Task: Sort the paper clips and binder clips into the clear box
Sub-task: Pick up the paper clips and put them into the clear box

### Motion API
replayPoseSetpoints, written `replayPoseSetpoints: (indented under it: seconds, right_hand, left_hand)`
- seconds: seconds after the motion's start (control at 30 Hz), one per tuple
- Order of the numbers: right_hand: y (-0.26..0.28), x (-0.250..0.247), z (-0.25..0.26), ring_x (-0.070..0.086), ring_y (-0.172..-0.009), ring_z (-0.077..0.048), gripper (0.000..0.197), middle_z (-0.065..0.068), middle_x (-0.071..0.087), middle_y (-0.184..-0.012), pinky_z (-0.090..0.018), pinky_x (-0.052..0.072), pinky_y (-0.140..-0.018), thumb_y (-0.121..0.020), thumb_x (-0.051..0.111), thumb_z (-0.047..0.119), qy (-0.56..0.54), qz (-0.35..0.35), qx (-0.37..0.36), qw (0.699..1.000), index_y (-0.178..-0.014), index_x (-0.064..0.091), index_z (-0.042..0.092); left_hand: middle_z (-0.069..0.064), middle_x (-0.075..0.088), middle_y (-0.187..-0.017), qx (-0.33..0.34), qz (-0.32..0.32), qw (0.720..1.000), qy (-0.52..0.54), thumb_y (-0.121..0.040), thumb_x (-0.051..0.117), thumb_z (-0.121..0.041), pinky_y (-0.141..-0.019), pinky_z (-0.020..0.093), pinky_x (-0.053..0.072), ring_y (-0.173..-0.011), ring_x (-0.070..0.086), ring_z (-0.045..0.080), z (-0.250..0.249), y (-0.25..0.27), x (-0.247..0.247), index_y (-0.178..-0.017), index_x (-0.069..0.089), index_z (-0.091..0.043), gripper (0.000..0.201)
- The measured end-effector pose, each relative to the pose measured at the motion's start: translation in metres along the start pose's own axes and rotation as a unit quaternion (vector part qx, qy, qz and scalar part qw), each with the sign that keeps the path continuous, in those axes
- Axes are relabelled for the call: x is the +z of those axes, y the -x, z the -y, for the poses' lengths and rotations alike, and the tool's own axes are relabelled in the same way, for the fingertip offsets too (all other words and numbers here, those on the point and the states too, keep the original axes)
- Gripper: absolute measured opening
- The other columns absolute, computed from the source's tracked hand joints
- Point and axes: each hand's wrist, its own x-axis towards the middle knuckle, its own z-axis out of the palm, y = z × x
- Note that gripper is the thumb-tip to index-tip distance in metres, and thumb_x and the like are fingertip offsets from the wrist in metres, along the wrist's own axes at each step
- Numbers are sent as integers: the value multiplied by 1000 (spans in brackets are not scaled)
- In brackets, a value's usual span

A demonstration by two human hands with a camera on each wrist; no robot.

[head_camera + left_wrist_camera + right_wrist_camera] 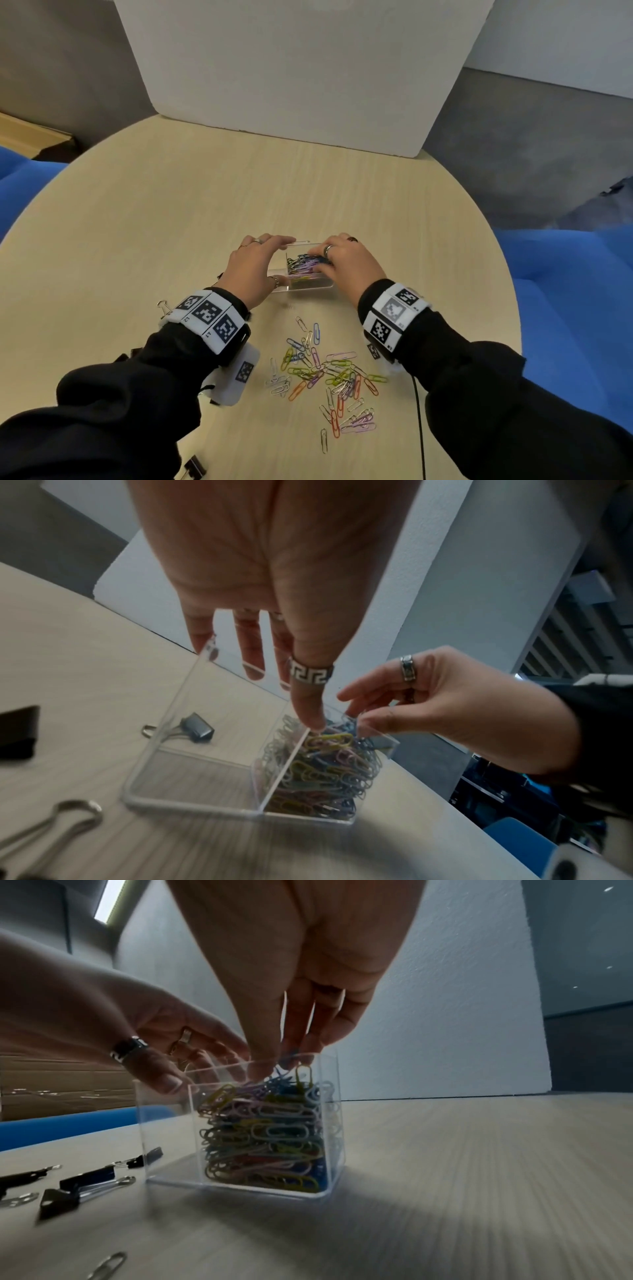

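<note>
A clear two-compartment box stands mid-table. Its right compartment is packed with coloured paper clips; the left one is empty. My left hand arches over the empty side, fingers on the far rim and thumb on top of the divider, holding the box. My right hand reaches into the full side, fingertips bunched on the topmost clips. A loose pile of paper clips lies near me.
Binder clips lie left of the box: a small grey one, a silver-handled one and several black ones. Another sits at the near edge. A white board stands behind. A black cable runs by my right arm.
</note>
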Motion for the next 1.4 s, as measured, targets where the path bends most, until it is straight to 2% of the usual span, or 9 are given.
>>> replayPoseSetpoints:
  seconds: [0.13, 0.27, 0.4, 0.6, 0.7, 0.77, 0.83, 1.2, 1.4]
  right_hand:
    - [4, 6, -5, 54, -102, -27, 26, -8, 66, -106, -38, 41, -90, -85, 62, 20, -21, -65, -6, 998, -109, 65, 10]
    - [12, 12, -11, 57, -80, -22, 31, 5, 69, -78, -35, 47, -64, -82, 50, 40, 35, -86, -44, 995, -81, 74, 21]
    - [14, 16, -17, 42, -84, -14, 39, 6, 67, -81, -35, 47, -62, -82, 41, 44, 45, -90, -55, 993, -87, 74, 23]
    - [25, 11, -11, 57, -78, -21, 32, 0, 65, -83, -34, 47, -66, -88, 43, 35, -9, -132, -70, 989, -88, 68, 16]
    - [39, 18, -6, 54, -95, -17, 30, -3, 63, -100, -34, 48, -83, -93, 44, 32, -74, -7, -49, 996, -104, 64, 14]
    - [49, 34, -3, 43, -115, -16, 35, -3, 54, -122, -32, 40, -98, -94, 44, 34, -63, 134, -29, 989, -124, 53, 17]
    - [56, 49, 2, 34, -125, -18, 47, -4, 42, -135, -32, 32, -105, -93, 47, 37, -50, 197, -23, 979, -135, 41, 18]
    - [75, 68, 13, 28, -119, -19, 70, 1, 35, -132, -36, 28, -102, -72, 71, 46, -46, 232, -78, 969, -132, 41, 27]
    - [77, 75, 18, 34, -114, -18, 42, 1, 44, -127, -34, 32, -99, -79, 67, 28, -67, 213, -87, 971, -119, 56, 23]
  left_hand:
    - [-3, 53, -125, 2, 0, 1000, 14, -74, 73, -19, -92, 37, 37, -109, 42, 22, 2, -1, 1, -132, 41, -28, 67]
    - [-3, 53, -125, 4, -1, 1000, 20, -75, 73, -19, -92, 37, 38, -109, 42, 22, 4, -1, 1, -132, 41, -27, 66]
    - [-3, 53, -125, 8, 1, 1000, 23, -74, 73, -19, -91, 35, 38, -110, 42, 22, 5, -2, 2, -133, 41, -27, 67]
    - [-3, 53, -126, 11, -2, 1000, 27, -75, 72, -18, -90, 34, 36, -109, 42, 23, 5, -3, 3, -133, 41, -26, 66]
    - [-2, 53, -125, 15, -4, 999, 38, -74, 73, -18, -89, 33, 35, -109, 42, 24, 6, -3, 3, -133, 42, -25, 66]
    - [-2, 53, -125, 15, -4, 999, 45, -74, 73, -19, -88, 31, 33, -109, 41, 23, 7, -3, 4, -132, 42, -25, 66]
    - [-2, 53, -125, 16, -4, 999, 47, -74, 73, -19, -86, 29, 31, -109, 41, 23, 8, -3, 4, -133, 42, -25, 66]
    - [-1, 53, -125, 18, -7, 999, 48, -74, 73, -19, -84, 26, 29, -109, 40, 22, 8, -3, 5, -133, 42, -25, 67]
    - [-2, 53, -124, 16, -7, 999, 49, -75, 73, -18, -86, 27, 30, -109, 39, 21, 8, -2, 5, -133, 41, -26, 66]
